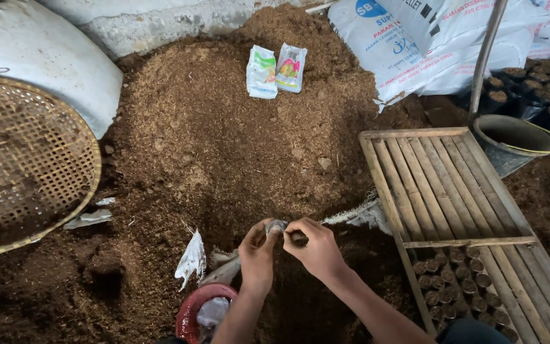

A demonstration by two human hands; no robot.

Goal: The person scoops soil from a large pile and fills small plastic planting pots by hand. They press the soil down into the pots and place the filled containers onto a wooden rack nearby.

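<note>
small bag mostly hidden | left hand, right hand pinch it

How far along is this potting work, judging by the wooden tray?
Done: a cluster of small filled pots sits at the near end of the wooden tray. In hand: the left hand and right hand hold one small pot over the soil heap. Left: most of the tray's slats are bare.
</note>
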